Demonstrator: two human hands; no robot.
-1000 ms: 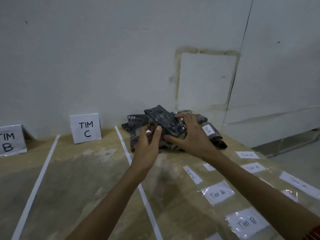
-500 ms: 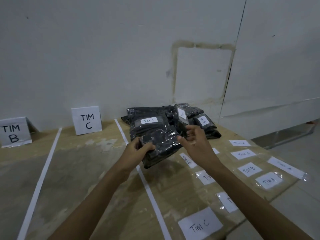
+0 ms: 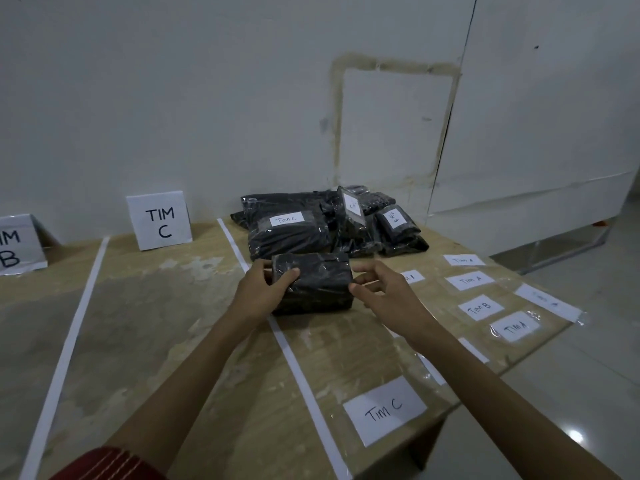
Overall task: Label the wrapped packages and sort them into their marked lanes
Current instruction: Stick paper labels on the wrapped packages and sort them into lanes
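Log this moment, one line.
left hand holds black package | right hand open beside it | no label visible | over lane tape

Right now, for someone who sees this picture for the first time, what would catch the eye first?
First, the black wrapped package in the middle, with no label on its visible faces; the left grip holds its left end and the right grip is beside its right end. Behind it, against the wall, lies a pile of black packages, some labelled. The white TIM C sign stands left of the pile.
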